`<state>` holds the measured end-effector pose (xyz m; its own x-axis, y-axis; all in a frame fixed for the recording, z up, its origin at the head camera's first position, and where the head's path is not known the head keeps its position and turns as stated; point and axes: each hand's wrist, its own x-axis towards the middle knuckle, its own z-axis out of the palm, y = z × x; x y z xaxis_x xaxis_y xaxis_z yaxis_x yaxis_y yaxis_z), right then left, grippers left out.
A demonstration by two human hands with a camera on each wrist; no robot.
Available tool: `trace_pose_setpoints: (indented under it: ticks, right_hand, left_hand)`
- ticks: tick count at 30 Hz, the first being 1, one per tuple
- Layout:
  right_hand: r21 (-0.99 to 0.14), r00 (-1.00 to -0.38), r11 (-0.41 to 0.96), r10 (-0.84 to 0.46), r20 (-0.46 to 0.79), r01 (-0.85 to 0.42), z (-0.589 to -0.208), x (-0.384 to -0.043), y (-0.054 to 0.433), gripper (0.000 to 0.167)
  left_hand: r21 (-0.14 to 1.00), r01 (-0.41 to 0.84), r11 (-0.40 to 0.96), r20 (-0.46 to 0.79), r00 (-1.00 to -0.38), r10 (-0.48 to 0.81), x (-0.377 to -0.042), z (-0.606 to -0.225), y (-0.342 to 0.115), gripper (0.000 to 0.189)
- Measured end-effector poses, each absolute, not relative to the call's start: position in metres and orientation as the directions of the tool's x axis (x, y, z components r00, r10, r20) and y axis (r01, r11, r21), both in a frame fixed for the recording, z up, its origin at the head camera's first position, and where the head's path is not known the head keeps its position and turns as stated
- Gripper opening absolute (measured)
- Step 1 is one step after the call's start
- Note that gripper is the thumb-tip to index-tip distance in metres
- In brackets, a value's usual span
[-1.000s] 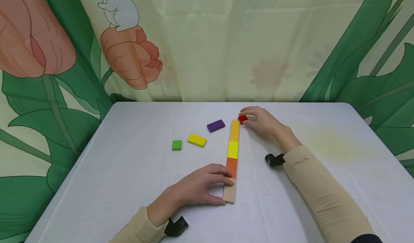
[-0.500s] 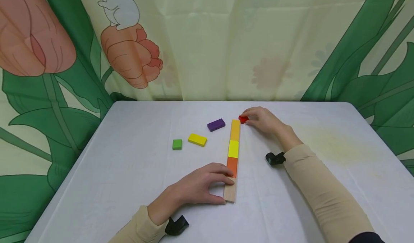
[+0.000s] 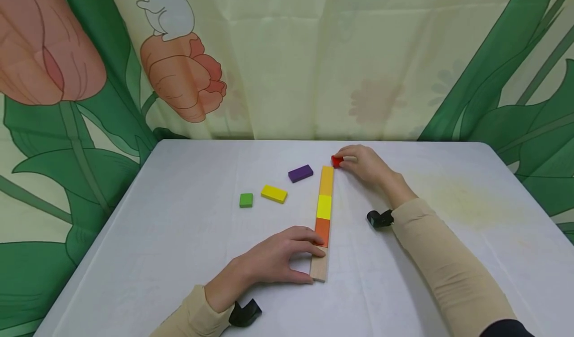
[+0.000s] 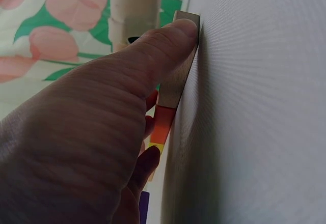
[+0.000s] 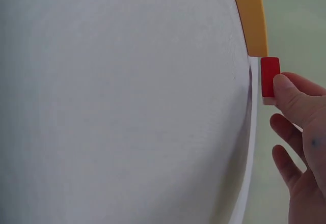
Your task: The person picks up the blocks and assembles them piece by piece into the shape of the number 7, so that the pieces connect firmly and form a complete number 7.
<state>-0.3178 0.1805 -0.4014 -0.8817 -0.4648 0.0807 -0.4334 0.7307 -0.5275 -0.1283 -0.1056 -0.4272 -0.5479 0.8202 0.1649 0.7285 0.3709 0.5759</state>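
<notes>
White tabletop (image 3: 179, 247), floral backdrop (image 3: 287, 68), right hand (image 3: 364, 165) pinching red block (image 3: 336, 162), left hand (image 3: 275, 257) relaxed against wooden block (image 3: 319, 269)

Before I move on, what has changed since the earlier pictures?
The red block, pinched in the right hand, shifted slightly up in the head view; whether lifted or pushed farther off, I cannot tell. Nothing was newly gripped or released. The left hand, the row of blocks, the purple block, the loose yellow block and the green block stayed put.
</notes>
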Motion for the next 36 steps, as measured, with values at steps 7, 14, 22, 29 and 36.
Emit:
trace_pose_setpoints:
  ticks: [7,14,22,29,36]
  right_hand:
    - [-0.529,-0.895,0.744,-0.44,0.072,-0.408,-0.403,-0.323,0.176,0.03]
    - [-0.539,-0.891,0.739,-0.452,0.047,-0.404,-0.403,-0.324,0.171,0.03]
    - [-0.567,-0.914,0.741,-0.403,0.053,-0.36,-0.403,-0.325,0.17,0.032]
    - [-0.577,-0.919,0.744,-0.392,0.032,-0.338,-0.405,-0.33,0.166,0.031]
    - [-0.572,-0.922,0.752,-0.388,0.014,-0.326,-0.405,-0.331,0.164,0.03]
  left_hand:
    - [0.579,0.727,0.368,0.159,-0.544,0.824,-0.129,-0.426,-0.104,0.043]
    - [0.582,0.728,0.361,0.162,-0.54,0.826,-0.129,-0.427,-0.104,0.043]
    - [0.585,0.721,0.372,0.151,-0.548,0.823,-0.128,-0.426,-0.105,0.044]
    - [0.583,0.723,0.37,0.158,-0.548,0.821,-0.128,-0.426,-0.105,0.044]
    - [0.583,0.729,0.36,0.168,-0.542,0.823,-0.128,-0.425,-0.105,0.043]
